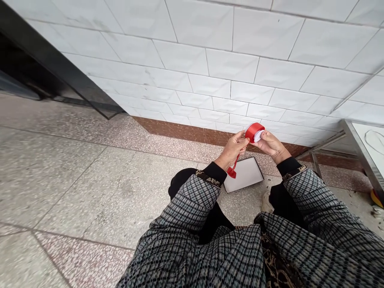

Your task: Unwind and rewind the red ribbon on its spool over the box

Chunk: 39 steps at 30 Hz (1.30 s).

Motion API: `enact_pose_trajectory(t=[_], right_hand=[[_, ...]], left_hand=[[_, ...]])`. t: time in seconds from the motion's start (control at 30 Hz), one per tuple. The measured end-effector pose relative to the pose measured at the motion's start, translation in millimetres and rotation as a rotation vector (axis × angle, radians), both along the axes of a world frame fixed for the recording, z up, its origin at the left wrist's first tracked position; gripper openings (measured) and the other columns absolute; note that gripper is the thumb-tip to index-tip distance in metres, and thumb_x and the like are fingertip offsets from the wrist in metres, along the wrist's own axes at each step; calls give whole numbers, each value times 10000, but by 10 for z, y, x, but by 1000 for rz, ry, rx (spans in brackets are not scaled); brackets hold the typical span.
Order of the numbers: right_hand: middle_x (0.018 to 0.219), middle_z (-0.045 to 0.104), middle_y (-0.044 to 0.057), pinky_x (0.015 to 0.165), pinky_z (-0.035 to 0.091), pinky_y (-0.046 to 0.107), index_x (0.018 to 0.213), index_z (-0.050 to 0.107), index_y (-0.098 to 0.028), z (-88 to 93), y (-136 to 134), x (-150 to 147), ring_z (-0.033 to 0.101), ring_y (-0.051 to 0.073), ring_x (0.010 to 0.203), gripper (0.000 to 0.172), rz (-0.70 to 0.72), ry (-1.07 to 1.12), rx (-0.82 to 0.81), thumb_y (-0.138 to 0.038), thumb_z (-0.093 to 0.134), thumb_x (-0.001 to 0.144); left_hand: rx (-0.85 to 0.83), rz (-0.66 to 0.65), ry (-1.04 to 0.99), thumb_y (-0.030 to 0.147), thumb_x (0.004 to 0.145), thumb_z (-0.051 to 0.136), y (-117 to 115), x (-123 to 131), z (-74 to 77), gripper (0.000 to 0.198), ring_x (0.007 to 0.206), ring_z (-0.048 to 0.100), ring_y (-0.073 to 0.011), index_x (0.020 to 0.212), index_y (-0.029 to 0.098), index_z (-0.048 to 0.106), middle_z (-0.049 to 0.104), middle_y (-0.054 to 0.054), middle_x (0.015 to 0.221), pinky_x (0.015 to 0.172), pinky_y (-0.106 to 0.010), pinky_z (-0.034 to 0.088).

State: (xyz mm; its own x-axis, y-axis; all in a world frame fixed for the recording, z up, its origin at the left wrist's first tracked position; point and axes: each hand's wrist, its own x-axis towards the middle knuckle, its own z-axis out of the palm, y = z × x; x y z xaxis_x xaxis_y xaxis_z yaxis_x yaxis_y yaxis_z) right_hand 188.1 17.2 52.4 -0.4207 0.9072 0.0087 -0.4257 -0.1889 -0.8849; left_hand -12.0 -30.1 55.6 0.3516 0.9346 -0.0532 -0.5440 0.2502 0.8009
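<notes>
A spool of red ribbon with white ends is held up in front of me, between my two hands. My right hand grips the spool from its right side, thumb on the white end. At the spool's left, my left hand pinches the ribbon, its fingertips against the roll. A loose length of red ribbon hangs below my left hand and ends in a folded piece. Under the hands, a shallow white box or lid with dark edges lies on the floor.
A white tiled wall rises ahead. To the right stands a metal-edged white table, with a yellow and red object near it. A dark frame is at the left. Speckled stone floor spreads below.
</notes>
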Motion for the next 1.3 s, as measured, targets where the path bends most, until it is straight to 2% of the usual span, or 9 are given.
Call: enact_pose_trajectory(t=[0.13,0.23,0.3,0.47,0.6,0.73,0.9,1.13,1.3], right_hand=[[1052,866,45,953,706,359,1182,818,-246,-65,-1,-49,807,228,991,725,42,-7,-5,-617,1155,658],[1023,859,54,946,686,350,1110,841,-220,-23,35,32,789,212,950,675,90,-128,14,-639,1140,674],[1015,853,40,921,664,324,1099,857,-218,58,44,113,771,191,924,635,132,-223,51,-567,1160,663],[1168,848,46,970,619,370,1309,846,-236,310,-44,228,759,206,1000,665,290,-388,96,-347,1129,717],[1077,841,44,924,615,367,1164,862,-217,380,-65,228,734,209,948,491,248,-473,146,-307,1097,742],[1031,853,32,848,626,338,1117,869,-236,309,32,292,734,203,895,498,153,-449,138,-373,1114,706],[955,834,-1,749,616,258,1121,871,-232,158,131,365,727,151,803,579,165,-373,71,-455,1153,667],[947,856,32,799,690,255,989,835,-206,-3,120,186,787,164,830,639,71,-225,-93,-468,1214,546],[974,860,30,849,709,282,1012,831,-220,-58,131,183,804,178,884,634,68,-167,-110,-468,1209,567]], left_hand=[[23,-45,15,561,631,1103,49,-58,-11,690,456,256,-31,1024,210,656,446,147,551,515,-229,126],[24,-92,18,515,620,1110,69,-121,17,653,462,261,-32,956,212,639,443,139,548,514,-222,141],[-10,-133,53,442,674,1087,74,-173,50,565,467,265,-35,937,211,643,432,134,552,519,-217,137],[-108,-267,169,304,720,1057,80,-262,96,440,470,228,-26,934,196,687,421,129,560,516,-218,94],[-109,-154,172,298,755,1051,68,-232,113,423,474,266,-27,968,198,699,452,120,580,510,-209,133],[-63,25,145,320,825,1007,60,-210,152,378,465,285,-33,956,195,676,452,123,569,488,-202,174],[-41,-48,197,461,881,969,58,-245,133,487,434,232,-26,749,202,578,360,124,502,468,-206,148],[-25,-4,211,582,843,974,30,-164,76,527,420,291,-47,761,199,621,411,107,485,459,-220,181],[-22,59,247,668,819,965,26,-76,31,597,453,300,-44,734,191,617,424,100,516,478,-234,175]])
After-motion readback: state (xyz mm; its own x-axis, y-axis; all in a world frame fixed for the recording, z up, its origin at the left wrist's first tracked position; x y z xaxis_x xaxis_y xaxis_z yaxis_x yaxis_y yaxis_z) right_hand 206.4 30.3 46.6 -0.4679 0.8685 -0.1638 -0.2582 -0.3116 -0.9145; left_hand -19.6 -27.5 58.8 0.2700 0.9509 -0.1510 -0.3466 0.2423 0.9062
